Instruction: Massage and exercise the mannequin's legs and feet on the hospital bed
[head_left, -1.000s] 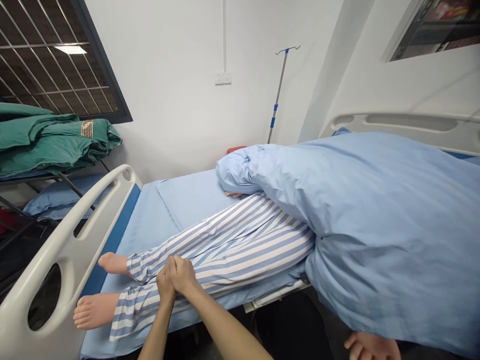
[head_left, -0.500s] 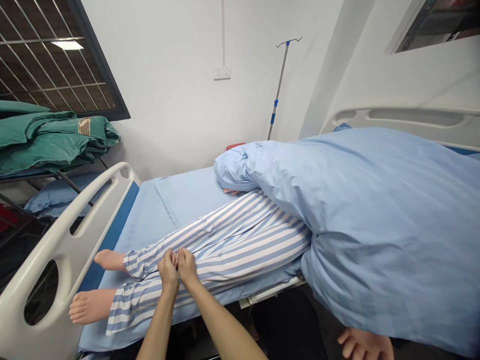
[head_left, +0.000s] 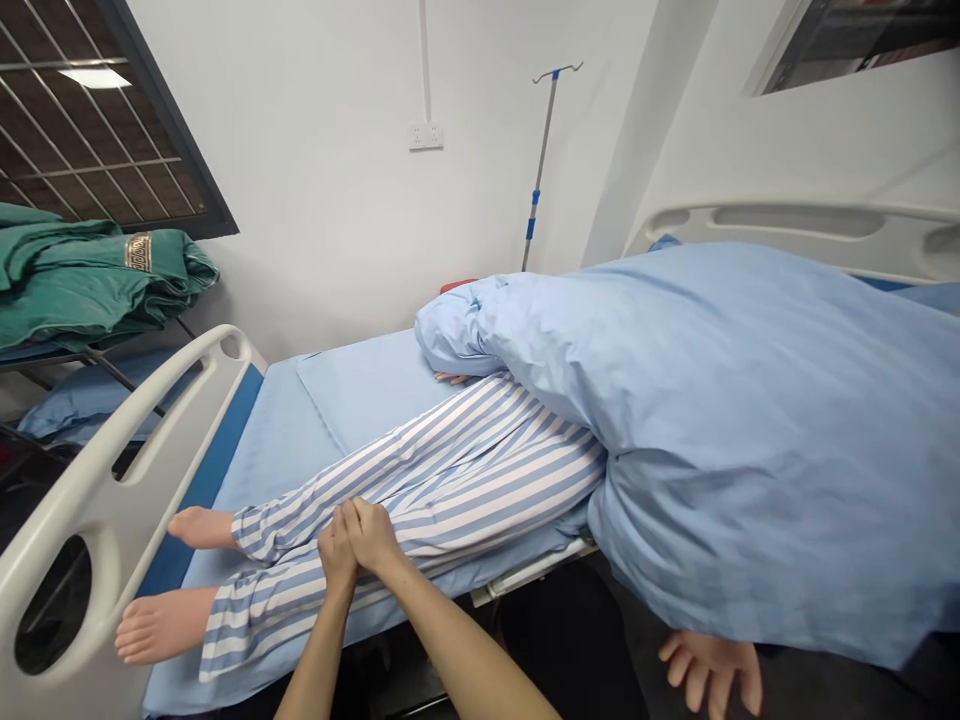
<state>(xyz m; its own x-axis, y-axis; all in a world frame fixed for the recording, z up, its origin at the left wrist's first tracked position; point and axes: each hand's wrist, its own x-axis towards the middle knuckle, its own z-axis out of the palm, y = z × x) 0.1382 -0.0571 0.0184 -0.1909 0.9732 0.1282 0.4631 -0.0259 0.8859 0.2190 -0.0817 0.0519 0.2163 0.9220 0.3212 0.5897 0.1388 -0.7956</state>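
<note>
My left hand (head_left: 337,552) and my right hand (head_left: 371,538) are closed and pressed together, the right partly over the left's fingers. No object shows between them, though their undersides are hidden. In view they overlap the lower legs of a manikin-like figure in blue-and-white striped trousers (head_left: 480,475); whether they touch the cloth I cannot tell. Two bare feet (head_left: 169,625) point toward the footboard. A light blue quilt (head_left: 720,400), bunched up, covers the figure's upper body. One smooth hand (head_left: 712,665) hangs out below the quilt's near side, and fingers of another peek out at its far side.
The bed's blue sheet (head_left: 360,385) shows beyond the legs. A pale footboard (head_left: 150,420) stands at left, a headboard (head_left: 795,220) at right. Behind are a drip stand (head_left: 536,190) and a wall socket (head_left: 426,136). Folded green cloth (head_left: 112,285) lies on a rack.
My two fists have come closer together, and the right now laps over the left. The whole view has shifted slightly, so the bed appears further left.
</note>
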